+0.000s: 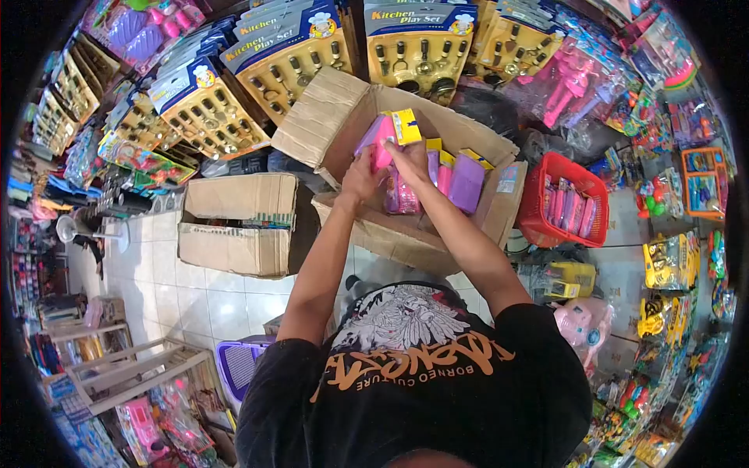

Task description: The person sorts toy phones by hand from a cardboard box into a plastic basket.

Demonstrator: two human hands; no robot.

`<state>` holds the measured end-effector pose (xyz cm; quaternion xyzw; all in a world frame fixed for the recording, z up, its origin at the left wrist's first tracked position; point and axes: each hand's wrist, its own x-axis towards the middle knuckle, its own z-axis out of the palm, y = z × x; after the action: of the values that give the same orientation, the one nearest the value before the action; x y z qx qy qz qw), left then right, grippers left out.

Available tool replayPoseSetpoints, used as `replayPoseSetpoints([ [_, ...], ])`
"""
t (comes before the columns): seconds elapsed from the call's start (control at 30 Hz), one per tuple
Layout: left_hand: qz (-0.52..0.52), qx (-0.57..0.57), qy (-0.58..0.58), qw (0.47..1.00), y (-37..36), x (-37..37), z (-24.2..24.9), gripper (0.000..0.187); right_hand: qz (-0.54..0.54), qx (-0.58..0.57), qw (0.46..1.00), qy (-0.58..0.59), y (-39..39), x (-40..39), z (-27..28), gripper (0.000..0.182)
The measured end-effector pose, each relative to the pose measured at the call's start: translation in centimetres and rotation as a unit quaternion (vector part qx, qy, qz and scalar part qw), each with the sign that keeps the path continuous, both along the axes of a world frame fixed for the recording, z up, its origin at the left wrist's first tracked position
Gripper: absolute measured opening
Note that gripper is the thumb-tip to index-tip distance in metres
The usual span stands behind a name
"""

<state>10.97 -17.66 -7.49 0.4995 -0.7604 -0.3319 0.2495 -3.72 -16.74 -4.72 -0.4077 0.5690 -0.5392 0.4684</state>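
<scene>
Both of my hands are over a large open cardboard box [468,125]. My left hand [360,178] grips the lower left side of a pink package [383,145], its fingers wrapped round the edge. On the package's right side my right hand [410,162] is closed on it too. A purple package lies against the pink one on its left, and a yellow-topped package [405,126] stands just behind it. Deeper in the box are purple packages [466,181] with yellow tops and a pink one in clear wrap [402,195].
A smaller open cardboard box [234,251] stands on the tiled floor at left. The red basket [555,234] at right holds pink packages. Kitchen play sets [421,54] hang behind the large box. A purple basket [238,366] and wooden rack [140,374] are lower left.
</scene>
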Motion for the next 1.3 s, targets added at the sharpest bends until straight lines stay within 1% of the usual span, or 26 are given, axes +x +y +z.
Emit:
replayPoseSetpoints([
  [0.07,0.009,0.03,0.094,0.995,0.9,0.0,1.9,0.048,-0.03,0.003,0.999,0.011,0.8,0.2,1.0,0.058],
  [0.1,0.008,0.029,0.098,0.995,1.2,0.1,2.1,0.048,-0.057,0.004,0.998,0.016,0.8,0.3,1.1,0.063],
  [0.13,0.024,0.081,0.16,0.984,1.6,0.2,2.3,0.038,-0.02,-0.042,0.999,-0.022,1.0,0.0,1.2,0.066],
  [0.17,0.04,0.132,0.219,0.966,2.0,0.4,2.5,0.029,-0.02,-0.042,0.999,-0.02,1.2,-0.3,1.2,0.066],
  [0.2,0.039,0.132,0.221,0.966,2.2,0.5,2.6,0.029,-0.041,-0.028,0.996,-0.079,1.3,-0.6,1.5,0.064],
  [0.23,0.052,0.166,0.31,0.935,2.7,0.8,2.6,0.028,-0.062,-0.013,0.988,-0.139,1.5,-1.0,1.7,0.063],
  [0.27,0.064,0.199,0.395,0.894,3.0,1.2,2.7,0.027,-0.082,0.031,0.99,-0.114,1.8,-1.4,1.5,0.063],
  [0.3,0.065,0.199,0.395,0.895,3.2,1.6,3.4,0.027,-0.081,0.031,0.99,-0.115,1.5,-2.6,-0.5,0.063],
  [0.37,0.113,0.23,0.379,0.889,3.5,3.1,4.9,0.027,-0.034,0.129,0.985,0.111,0.3,-5.1,-7.6,0.067],
  [0.4,0.125,0.215,0.339,0.907,3.1,4.0,4.4,0.033,-0.03,0.128,0.985,0.11,0.6,-5.5,-9.6,0.067],
  [0.47,0.163,0.198,0.352,0.9,3.4,4.4,5.0,0.036,0.043,0.273,0.93,0.243,1.5,-5.8,-11.9,0.07],
  [0.5,0.197,0.185,0.364,0.891,3.6,4.5,5.3,0.039,0.047,0.27,0.931,0.243,2.0,-5.4,-11.9,0.07],
  [0.57,0.196,0.21,0.378,0.88,3.4,5.2,3.8,0.044,0.012,0.355,0.897,0.264,3.0,-4.3,-11.9,0.064],
  [0.63,0.165,0.226,0.423,0.862,3.4,5.4,3.5,0.043,0.021,0.336,0.9,0.277,2.9,-4.0,-13.2,0.064],
  [0.67,0.191,0.263,0.395,0.859,3.8,5.6,3.3,0.041,0.025,0.32,0.901,0.292,2.9,-3.9,-14.0,0.064],
  [0.7,0.196,0.262,0.393,0.859,4.0,5.5,3.3,0.041,0.031,0.32,0.901,0.29,3.0,-3.7,-13.7,0.064],
  [0.77,0.195,0.281,0.432,0.834,4.5,5.4,3.3,0.04,0.021,0.333,0.895,0.298,3.0,-3.6,-13.0,0.061],
  [0.8,0.201,0.279,0.43,0.835,4.5,5.3,3.1,0.04,0.028,0.331,0.895,0.296,2.9,-3.5,-13.2,0.061],
  [0.87,0.224,0.261,0.466,0.815,4.7,5.2,2.7,0.038,0.023,0.326,0.907,0.266,3.1,-3.6,-13.7,0.053],
  [1.0,0.265,0.213,0.453,0.824,5.0,5.6,1.4,0.035,0.05,0.301,0.924,0.229,3.3,-3.6,-14.6,0.042],
  [1.03,0.273,0.214,0.448,0.824,5.5,5.0,2.5,0.035,0.008,0.265,0.942,0.205,3.5,-3.4,-13.9,0.036],
  [1.07,0.282,0.211,0.475,0.807,6.1,4.3,3.6,0.036,-0.034,0.231,0.956,0.181,4.0,-3.4,-13.3,0.031],
  [1.1,0.292,0.207,0.5,0.789,6.7,3.8,4.3,0.037,-0.025,0.238,0.955,0.177,4.4,-3.7,-13.2,0.031],
  [1.17,0.304,0.195,0.472,0.804,7.2,3.8,3.8,0.038,-0.009,0.22,0.975,0.008,4.5,-4.6,-12.8,0.023],
  [1.23,0.296,0.191,0.506,0.788,7.7,3.0,4.5,0.041,-0.004,0.253,0.967,0.003,5.2,-5.1,-9.8,0.019],
  [1.3,0.312,0.186,0.505,0.783,8.5,2.0,6.1,0.044,-0.063,0.16,0.977,-0.126,6.7,-5.5,-7.2,0.021],
])
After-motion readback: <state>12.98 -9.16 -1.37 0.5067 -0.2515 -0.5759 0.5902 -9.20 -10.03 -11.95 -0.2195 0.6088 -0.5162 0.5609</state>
